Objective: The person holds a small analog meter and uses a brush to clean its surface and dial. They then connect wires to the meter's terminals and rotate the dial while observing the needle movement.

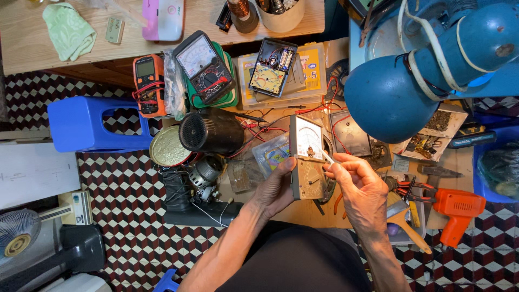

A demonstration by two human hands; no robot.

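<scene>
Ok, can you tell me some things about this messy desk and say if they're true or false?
1. The left hand holds a grey meter. True.
2. The right hand holds a hammer. False: it pinches a thin white tool against the meter.
3. The orange meter lies left of the black dial meter. True.
4. The lamp is red. False: it is blue.
5. The orange drill is in a hand. False: it lies on the desk, right of the hands.

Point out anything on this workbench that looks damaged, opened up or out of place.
The black meter with its back cover off lies open, batteries and circuit board exposed, tilted on a clear plastic box. The left hand holds a grey analog multimeter; the right hand pokes a thin tool at it.
</scene>
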